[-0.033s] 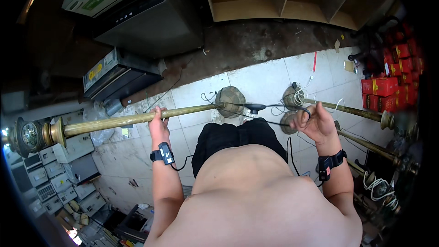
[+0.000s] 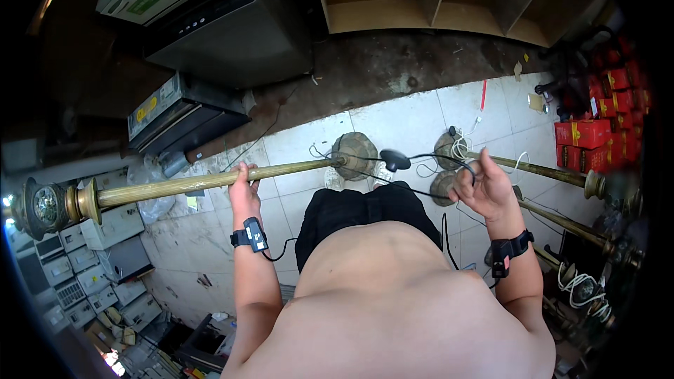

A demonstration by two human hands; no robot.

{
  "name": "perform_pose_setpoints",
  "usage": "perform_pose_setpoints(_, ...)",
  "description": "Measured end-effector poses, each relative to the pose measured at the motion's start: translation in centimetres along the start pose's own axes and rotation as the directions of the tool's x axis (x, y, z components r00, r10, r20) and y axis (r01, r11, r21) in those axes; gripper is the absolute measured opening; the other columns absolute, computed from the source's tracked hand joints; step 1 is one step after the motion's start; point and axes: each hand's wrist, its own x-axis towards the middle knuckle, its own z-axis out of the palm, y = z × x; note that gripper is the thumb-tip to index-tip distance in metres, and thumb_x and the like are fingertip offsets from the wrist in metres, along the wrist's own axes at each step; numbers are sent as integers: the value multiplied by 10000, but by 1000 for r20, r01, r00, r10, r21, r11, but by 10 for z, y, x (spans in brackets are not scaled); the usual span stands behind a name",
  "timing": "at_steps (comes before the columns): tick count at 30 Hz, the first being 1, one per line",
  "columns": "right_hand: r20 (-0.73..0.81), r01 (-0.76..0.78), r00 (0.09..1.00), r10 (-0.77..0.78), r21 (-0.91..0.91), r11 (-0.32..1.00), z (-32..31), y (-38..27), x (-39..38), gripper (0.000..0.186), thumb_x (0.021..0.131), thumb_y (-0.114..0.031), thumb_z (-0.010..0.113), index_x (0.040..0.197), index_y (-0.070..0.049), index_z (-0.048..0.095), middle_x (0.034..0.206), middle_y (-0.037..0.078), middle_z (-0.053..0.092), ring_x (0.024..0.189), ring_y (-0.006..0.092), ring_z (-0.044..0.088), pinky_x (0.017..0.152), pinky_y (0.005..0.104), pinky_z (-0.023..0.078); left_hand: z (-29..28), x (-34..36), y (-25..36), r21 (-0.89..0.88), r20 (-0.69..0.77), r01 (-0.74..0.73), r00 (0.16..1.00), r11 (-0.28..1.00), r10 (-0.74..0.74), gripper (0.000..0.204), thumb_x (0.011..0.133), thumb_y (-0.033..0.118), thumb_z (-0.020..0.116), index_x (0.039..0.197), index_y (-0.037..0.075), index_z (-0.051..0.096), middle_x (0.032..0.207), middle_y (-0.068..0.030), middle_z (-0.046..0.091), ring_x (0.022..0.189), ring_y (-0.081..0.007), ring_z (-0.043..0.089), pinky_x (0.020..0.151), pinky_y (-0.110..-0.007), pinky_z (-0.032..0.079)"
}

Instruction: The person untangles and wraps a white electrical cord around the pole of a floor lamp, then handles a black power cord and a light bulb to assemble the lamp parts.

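My left hand (image 2: 244, 188) is closed round the worn brass-coloured pole of a floor lamp (image 2: 165, 189). The lamp's ornate head with a round decorated piece (image 2: 48, 209) is at the far left, and its rounded base (image 2: 357, 156) is by my feet. In my right hand (image 2: 484, 188), a black cord (image 2: 439, 156) is pinched and looped between the fingers. A black round foot switch (image 2: 394, 161) hangs on this cord between the lamp base and my right hand.
More brass-coloured floor lamps (image 2: 544, 170) lie at the right, with coiled white cords (image 2: 460, 147). Red boxes (image 2: 584, 134) are stacked beyond them. A dark computer case (image 2: 184, 116), a grey cabinet-like appliance (image 2: 232, 42) and wooden shelves (image 2: 379, 15) stand ahead. Grey equipment (image 2: 91, 281) fills the left.
The black foot switch has risen and tilted on the cord. My right hand has shifted slightly, while my left hand and the lamp have stayed put.
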Motion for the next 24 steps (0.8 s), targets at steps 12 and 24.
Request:
perform_pose_setpoints(12, 129, 256, 964, -234, -193, 947, 57, 13, -19, 340, 979, -257, 532, 971, 48, 682, 616, 95, 569, 677, 229, 565, 828, 416, 486, -16, 41, 9, 1, 37, 58, 998, 998, -58, 229, 930, 217, 701, 1082, 90, 586, 984, -69, 644, 982, -202, 609, 910, -401, 470)
perform_pose_setpoints(24, 23, 361, 932, -361, -123, 925, 71, 51, -21, 291, 844, -107, 660, 1095, 38, 644, 934, 131, 636, 840, 244, 618, 976, 477, 465, -13, 72, 0, 56, 73, 81, 994, 995, -85, 178, 918, 159, 714, 1012, 74, 589, 954, -47, 630, 933, -179, 602, 883, -354, 487)
